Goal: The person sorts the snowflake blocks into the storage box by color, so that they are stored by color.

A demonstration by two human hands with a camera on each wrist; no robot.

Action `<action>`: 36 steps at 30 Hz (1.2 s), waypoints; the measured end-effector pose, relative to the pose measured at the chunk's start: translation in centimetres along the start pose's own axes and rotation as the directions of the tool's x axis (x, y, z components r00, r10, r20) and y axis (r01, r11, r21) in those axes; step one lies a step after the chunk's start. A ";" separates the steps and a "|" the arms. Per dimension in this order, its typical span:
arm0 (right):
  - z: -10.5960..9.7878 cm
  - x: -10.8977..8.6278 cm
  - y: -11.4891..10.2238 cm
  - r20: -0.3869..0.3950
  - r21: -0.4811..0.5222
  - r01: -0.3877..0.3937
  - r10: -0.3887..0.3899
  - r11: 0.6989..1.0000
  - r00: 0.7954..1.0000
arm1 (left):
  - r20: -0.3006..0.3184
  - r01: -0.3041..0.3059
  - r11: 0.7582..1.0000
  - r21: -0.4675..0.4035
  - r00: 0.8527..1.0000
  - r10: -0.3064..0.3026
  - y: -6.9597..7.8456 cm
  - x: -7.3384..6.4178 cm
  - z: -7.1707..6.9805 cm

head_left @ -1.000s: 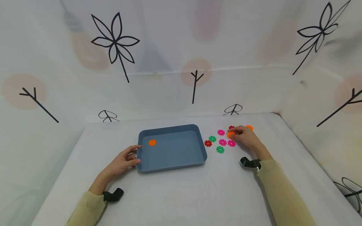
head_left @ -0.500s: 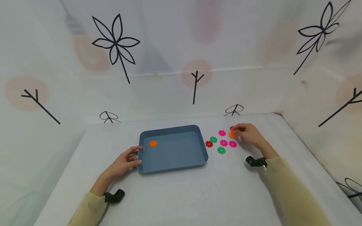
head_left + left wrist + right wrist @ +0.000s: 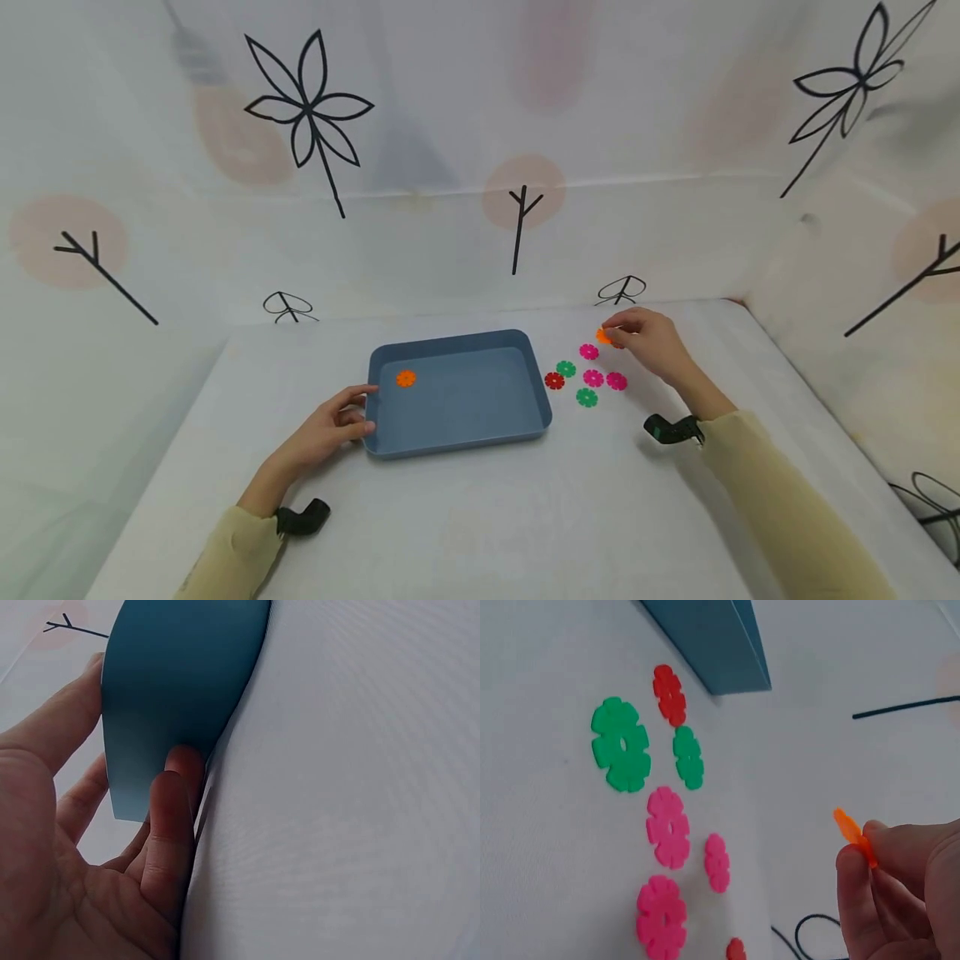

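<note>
Nearest: pale yellow sleeves (image 3: 231, 554) and black wrist units (image 3: 302, 518). Left hand (image 3: 322, 432): fingers parted, relaxed, touching the left end of a blue-grey tray (image 3: 465, 417). Left wrist view adds fingertips (image 3: 171, 806) at the tray's outer wall, hidden from the head camera. Flower-shaped orange disc (image 3: 406, 378) flat inside, toward tray left. Right of tray, on the desk: two green discs (image 3: 587, 397), a red disc (image 3: 554, 381) near the tray corner, three pink discs (image 3: 593, 378). Right hand (image 3: 651, 346), beyond them, pinches a second orange piece (image 3: 603, 335) between thumb and fingertips; right wrist view shows it tilted, nearly edge-on, plus a further red piece (image 3: 736, 949) at frame bottom. Desk (image 3: 465, 533): white covering, faintly creased. Behind: pale wall hanging (image 3: 420, 242), black leaf and twig outlines, blush patches.
</note>
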State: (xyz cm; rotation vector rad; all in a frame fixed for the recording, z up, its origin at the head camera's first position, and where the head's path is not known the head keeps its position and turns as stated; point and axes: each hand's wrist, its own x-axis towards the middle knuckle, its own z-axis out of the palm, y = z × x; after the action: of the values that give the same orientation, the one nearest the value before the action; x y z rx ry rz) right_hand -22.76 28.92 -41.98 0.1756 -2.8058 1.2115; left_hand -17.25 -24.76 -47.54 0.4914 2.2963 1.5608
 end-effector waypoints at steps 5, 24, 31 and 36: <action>0.6 -0.2 -1.9 0.056 -0.001 0.030 -0.030 1.000 0.998 | -0.005 0.006 1.000 0.004 1.000 -0.006 0.1 0.0 0.0; 4.9 0.7 -7.1 0.262 0.080 0.212 -0.226 0.974 0.938 | -0.007 0.018 1.000 0.002 1.000 -0.018 0.3 0.0 0.0; 7.2 1.6 -8.4 0.322 0.079 0.272 -0.283 0.959 0.903 | -0.005 0.017 1.000 -0.015 1.000 -0.017 0.3 0.1 0.1; 8.8 2.5 -9.0 0.370 0.109 0.286 -0.306 0.952 0.877 | 0.000 0.004 1.000 -0.016 1.000 -0.004 0.2 0.0 -0.1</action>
State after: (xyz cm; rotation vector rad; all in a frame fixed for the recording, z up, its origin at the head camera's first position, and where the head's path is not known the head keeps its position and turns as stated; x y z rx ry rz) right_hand -24.24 16.27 -41.23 0.9060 -2.9031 1.2887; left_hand -17.24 -24.79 -47.35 0.4821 2.2812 1.5760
